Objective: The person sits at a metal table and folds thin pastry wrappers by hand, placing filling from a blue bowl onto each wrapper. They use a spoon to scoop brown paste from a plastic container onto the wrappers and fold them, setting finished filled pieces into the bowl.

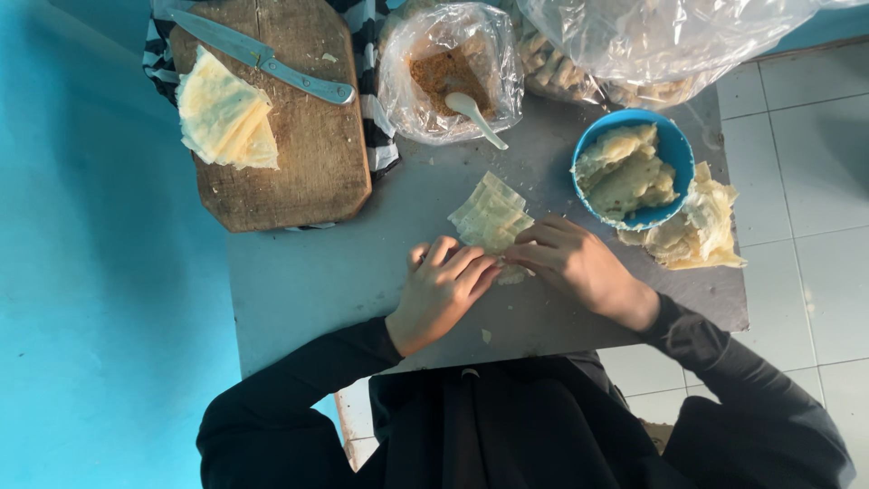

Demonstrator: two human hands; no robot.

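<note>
— Looking down at the grey bench, what are the hands busy with?

— Both sit on a small stack of pale, thin pastry sheets near the middle of the bench. The left hand has its fingers curled down onto the near edge of the sheets, grip closed on the pastry. The right hand meets it from the other side, fingertips pinching the same edge, so its grip is closed on the sheets too.

— And around them?

— Just beyond the right hand stands a blue bowl of lumpy pale filling, with a heap of crumpled pastry scraps touching its right side. Behind the sheets is a clear plastic bag holding brown crumbs and a white spoon. At the far left a wooden cutting board lies on a striped cloth; on the board rest a folded pile of pastry wedges and a knife. More clear bags lie at the far right.
</note>
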